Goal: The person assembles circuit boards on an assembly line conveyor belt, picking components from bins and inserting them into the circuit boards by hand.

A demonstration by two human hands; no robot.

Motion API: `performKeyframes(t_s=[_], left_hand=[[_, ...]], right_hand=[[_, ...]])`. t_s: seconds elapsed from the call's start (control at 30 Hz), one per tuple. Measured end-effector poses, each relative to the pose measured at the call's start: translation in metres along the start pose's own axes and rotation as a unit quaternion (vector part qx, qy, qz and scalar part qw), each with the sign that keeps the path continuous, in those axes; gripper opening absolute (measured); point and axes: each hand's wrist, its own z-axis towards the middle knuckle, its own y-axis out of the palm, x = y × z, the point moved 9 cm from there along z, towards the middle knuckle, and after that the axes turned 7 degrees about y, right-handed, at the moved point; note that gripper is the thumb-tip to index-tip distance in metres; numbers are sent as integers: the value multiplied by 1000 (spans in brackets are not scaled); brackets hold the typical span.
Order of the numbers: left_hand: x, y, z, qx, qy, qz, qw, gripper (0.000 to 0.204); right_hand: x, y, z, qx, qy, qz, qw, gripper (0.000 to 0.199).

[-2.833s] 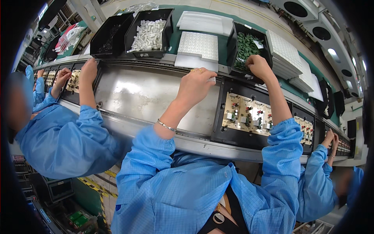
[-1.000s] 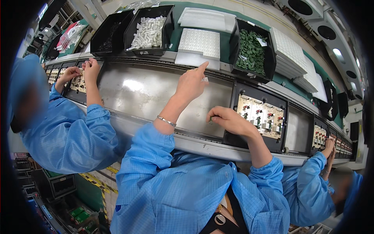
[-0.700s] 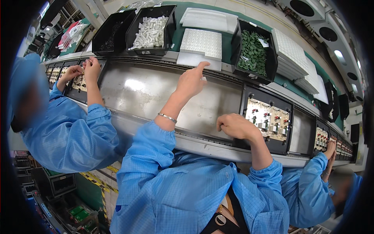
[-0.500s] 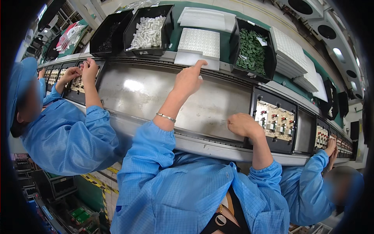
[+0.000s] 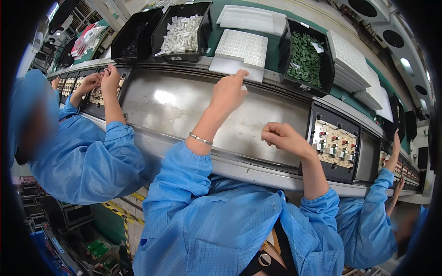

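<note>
My left hand (image 5: pixel 229 93) is over the far side of the conveyor, just short of a white foam tray (image 5: pixel 241 47) of small parts in rows. Its fingers are curled, with the index finger angled forward. A small white piece (image 5: pixel 244 88) shows at the fingers; its kind is too small to tell. My right hand (image 5: pixel 286 139) hovers above the near side of the conveyor, fingers curled in; whatever they hold, if anything, is hidden. Beside it on the right lies a black fixture (image 5: pixel 338 168) carrying beige circuit boards (image 5: pixel 335 143) with red, white and black components.
Past the conveyor (image 5: pixel 184 110) stand a black bin of white cylindrical parts (image 5: pixel 180 35), a darker bin (image 5: pixel 134 39) and a bin of green discs (image 5: pixel 304 59). White foam trays (image 5: pixel 352 60) are stacked at right. Co-workers in blue (image 5: pixel 87 158) work on both sides.
My right hand has lifted slightly up and left, away from the fixture. My left hand stays near the foam tray. The right-hand co-worker has raised one hand away from the boards.
</note>
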Motion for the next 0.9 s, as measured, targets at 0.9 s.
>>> performKeyframes(t_s=[0.9], left_hand=[[64,-38,-5,149,178,-113,966,27]], right_hand=[[7,-14,-5,-16,67,411,909,13]])
